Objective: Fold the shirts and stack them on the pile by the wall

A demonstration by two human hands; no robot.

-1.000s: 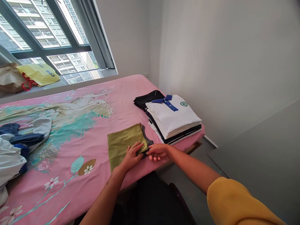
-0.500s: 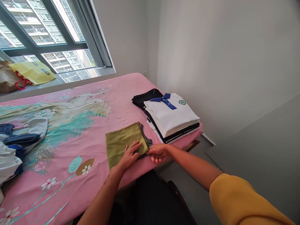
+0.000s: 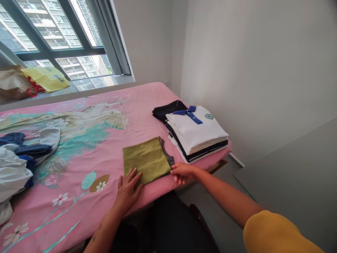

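Note:
An olive-green T-shirt (image 3: 146,158) with a dark grey neckband lies folded into a flat rectangle near the bed's edge. My left hand (image 3: 129,189) rests on its near left corner, fingers spread. At the collar end, my right hand (image 3: 183,171) pinches the shirt's near right corner between thumb and fingers. Just beyond that hand stands a stack of folded clothes. A white polo shirt (image 3: 196,130) with a blue collar and a green round badge tops the stack, with black and white garments beneath it.
The bed's pink sheet (image 3: 105,154) carries a bird and flower print. Crumpled white and blue clothes (image 3: 15,165) lie at the left. A yellow bag (image 3: 48,79) and a brown paper bag (image 3: 13,82) sit on the window sill. A grey wall (image 3: 250,70) rises at the right.
My left hand has slid left across the green T-shirt, from near the collar to the near left corner. My right hand keeps its pinch. The view has shifted slightly.

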